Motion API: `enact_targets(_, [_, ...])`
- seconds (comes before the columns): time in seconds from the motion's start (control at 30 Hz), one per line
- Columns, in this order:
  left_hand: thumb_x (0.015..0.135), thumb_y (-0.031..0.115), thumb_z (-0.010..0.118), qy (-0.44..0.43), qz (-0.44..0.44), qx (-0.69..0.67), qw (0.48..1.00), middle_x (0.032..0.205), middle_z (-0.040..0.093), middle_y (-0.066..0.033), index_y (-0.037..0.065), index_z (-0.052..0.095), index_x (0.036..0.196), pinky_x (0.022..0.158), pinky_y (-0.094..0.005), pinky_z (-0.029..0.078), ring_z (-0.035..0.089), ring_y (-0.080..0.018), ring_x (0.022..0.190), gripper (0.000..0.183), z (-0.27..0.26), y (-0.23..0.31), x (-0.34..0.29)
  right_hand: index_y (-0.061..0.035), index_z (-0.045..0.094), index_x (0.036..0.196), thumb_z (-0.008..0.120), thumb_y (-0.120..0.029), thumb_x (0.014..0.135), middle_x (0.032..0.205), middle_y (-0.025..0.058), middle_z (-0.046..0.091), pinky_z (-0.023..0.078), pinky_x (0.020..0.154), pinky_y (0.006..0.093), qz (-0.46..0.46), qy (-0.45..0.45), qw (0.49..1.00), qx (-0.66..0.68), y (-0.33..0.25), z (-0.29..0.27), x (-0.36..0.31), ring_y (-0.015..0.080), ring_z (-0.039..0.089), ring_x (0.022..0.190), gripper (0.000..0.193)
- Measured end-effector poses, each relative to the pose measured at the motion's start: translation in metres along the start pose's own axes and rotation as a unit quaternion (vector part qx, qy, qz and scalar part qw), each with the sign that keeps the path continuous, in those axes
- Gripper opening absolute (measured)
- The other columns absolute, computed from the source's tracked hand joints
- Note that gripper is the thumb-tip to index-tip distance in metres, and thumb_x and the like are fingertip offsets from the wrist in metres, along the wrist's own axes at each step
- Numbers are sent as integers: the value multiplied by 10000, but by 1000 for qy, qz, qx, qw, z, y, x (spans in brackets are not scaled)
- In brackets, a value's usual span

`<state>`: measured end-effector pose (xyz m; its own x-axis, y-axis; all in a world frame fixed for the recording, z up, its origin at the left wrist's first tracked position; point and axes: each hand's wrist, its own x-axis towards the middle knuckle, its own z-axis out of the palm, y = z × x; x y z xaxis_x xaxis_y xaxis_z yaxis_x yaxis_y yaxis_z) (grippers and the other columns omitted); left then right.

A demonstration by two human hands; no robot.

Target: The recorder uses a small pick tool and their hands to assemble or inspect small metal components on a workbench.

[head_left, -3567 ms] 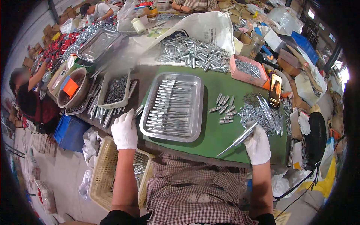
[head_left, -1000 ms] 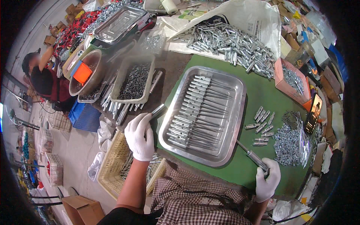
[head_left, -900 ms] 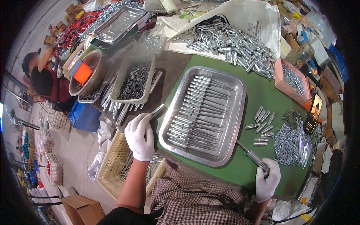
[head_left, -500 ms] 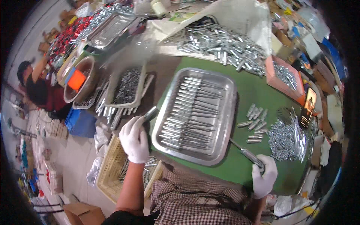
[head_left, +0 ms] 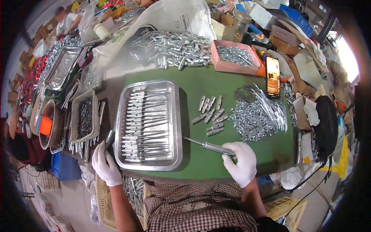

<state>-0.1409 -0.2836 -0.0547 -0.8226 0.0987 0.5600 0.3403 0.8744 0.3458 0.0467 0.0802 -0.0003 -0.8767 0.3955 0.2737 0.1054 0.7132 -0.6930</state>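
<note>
My right hand, in a white glove, is closed round the end of a silver-handled screwdriver. Its thin shaft points left, its tip close to the right rim of a metal tray. In the tray lies a column of similar screwdrivers, handles left and shafts right. Left of the tray, my gloved left hand has its fingers bent on a short silver cylinder, partly hidden by the hand. Several loose silver handles lie right of the tray.
On the green tabletop are a pile of small metal parts, thin metal rods and a propped phone. Farther back are a metal-parts heap and a pink box. A bin stands left; another person is far left.
The view has swung to the right, so the tray and table appear farther left. The screwdriver stays in my right hand, and the cylinder stays at my left fingertips.
</note>
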Motion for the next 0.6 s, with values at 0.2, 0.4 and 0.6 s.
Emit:
enact_targets(0.2, [965,65,541,10,8,4,1000,1234,687,-155,27,689,1256,993,-440,459,629,-336,1133,329,-3,-2,-1,-103,702,1037,739,-108,780,995,85,718,499,841,440,-28,-14,998,-55,-1,-5,-1,317,650,910,260])
enact_targets(0.4, [967,60,538,18,34,15,999,1211,696,-174,14,663,1290,953,-458,478,638,-354,1090,349,-1,-6,-1,-124,707,1042,741,-116,766,1006,62,710,472,884,451,-59,12,993,-103,4,-2,-1,313,632,958,278])
enact_targets(0.6, [965,55,532,20,23,16,999,1221,690,-176,11,646,1311,964,-458,468,637,-350,1090,367,1,-5,-2,-102,700,1069,742,-122,770,1010,103,701,465,898,465,-56,19,994,-94,6,0,-3,351,623,975,303])
